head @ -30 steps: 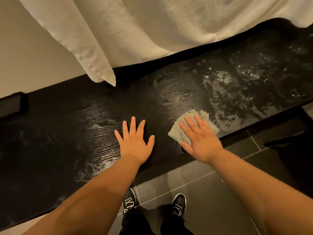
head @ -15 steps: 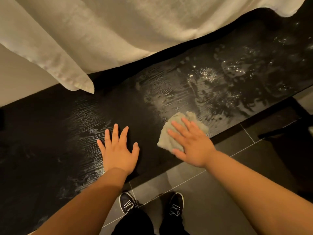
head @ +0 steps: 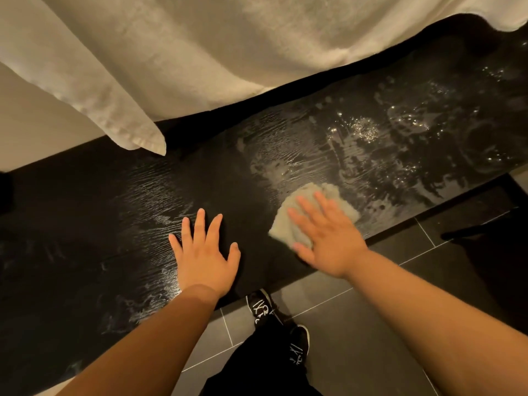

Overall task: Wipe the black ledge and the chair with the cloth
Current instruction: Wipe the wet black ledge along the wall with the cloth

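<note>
In the head view my right hand [head: 328, 238] lies flat, fingers straight, pressing the cloth [head: 333, 192] onto the black ledge [head: 114, 195]; no finger curls round it. The cloth is bunched under my fingers. It pokes out past the fingertips and on the thumb side, and sits close to the ledge's near edge. My left hand [head: 204, 255] is spread palm down on bare ledge just beside the right, holding nothing.

I judge the cloth soft, light and damp, so it will likely crumple and skid on the wet wood. A flat palm over its middle should keep it gathered.

Beyond my right fingertips, and out past the little finger, lie smears and glinting droplets [head: 363, 130]. The ledge runs long to both sides. Ahead of my fingers a white fabric [head: 200, 67] hangs over the far edge, its corner ahead of my left fingertips. Behind my wrists the ledge drops to floor tiles [head: 357, 338]. A dark shape [head: 485, 238] far out past my right little finger may be the chair, but I cannot tell
</note>
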A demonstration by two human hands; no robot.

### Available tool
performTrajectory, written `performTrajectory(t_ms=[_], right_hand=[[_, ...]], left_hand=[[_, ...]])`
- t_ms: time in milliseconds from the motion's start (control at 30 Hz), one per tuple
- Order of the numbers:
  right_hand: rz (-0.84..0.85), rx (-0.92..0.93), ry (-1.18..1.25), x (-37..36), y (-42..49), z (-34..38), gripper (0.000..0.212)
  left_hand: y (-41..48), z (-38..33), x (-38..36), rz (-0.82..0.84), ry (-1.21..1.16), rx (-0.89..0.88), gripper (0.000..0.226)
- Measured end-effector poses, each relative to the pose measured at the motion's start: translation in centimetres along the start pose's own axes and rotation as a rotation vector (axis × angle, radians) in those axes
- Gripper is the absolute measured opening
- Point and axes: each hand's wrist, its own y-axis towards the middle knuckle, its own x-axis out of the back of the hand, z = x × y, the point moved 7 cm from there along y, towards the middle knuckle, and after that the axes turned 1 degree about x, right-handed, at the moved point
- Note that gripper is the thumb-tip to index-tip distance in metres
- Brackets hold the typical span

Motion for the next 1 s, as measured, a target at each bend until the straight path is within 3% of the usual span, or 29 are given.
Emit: performTrajectory(t_ms=[100,200,367,500,633,733,800,900,1000], right_hand=[[0.092,-0.285,-0.031,0.3,0.4,-5.8,0.08],[0.096,-0.429,0.026,0.6,0.8,-4.6,0.079],[0.093,-0.205,0.058,0.0,1.4,3.9,0.077],[0.066,-0.01,0.065,-0.3,0.8,2.7,0.075],[0.15,-0.244,-0.032,0.4,1.9,-5.0,0.08],[0.13,-0.42,0.037,0.7,2.9,-4.3,0.081],[0.074,-0.343,0.057,0.6,3.1,-0.3,0.08],[0.063,-0.019,0.051,-0.6,2.2,6.0,0.077],[0.082,0.111,0.051,-0.3,2.3,4.8,0.078]], left_hand=[[-0.1,-0.1,-0.1,-0.004,0.001,-0.003,0.071],[-0.1,-0.1,-0.1,-0.002,0.004,-0.007,0.071],[-0.1,-0.1,-0.2,-0.002,0.01,-0.008,0.072],[0.0,-0.1,-0.2,0.0,0.021,-0.01,0.072],[0.0,-0.1,-0.3,0.0,0.03,-0.01,0.074],[0.0,-0.1,-0.3,0.008,0.027,-0.006,0.074],[0.1,-0.1,-0.2,0.01,0.03,-0.005,0.074],[0.0,-0.1,-0.3,0.01,0.044,-0.009,0.076],[0.0,-0.1,-0.3,0.017,0.046,-0.011,0.077]])
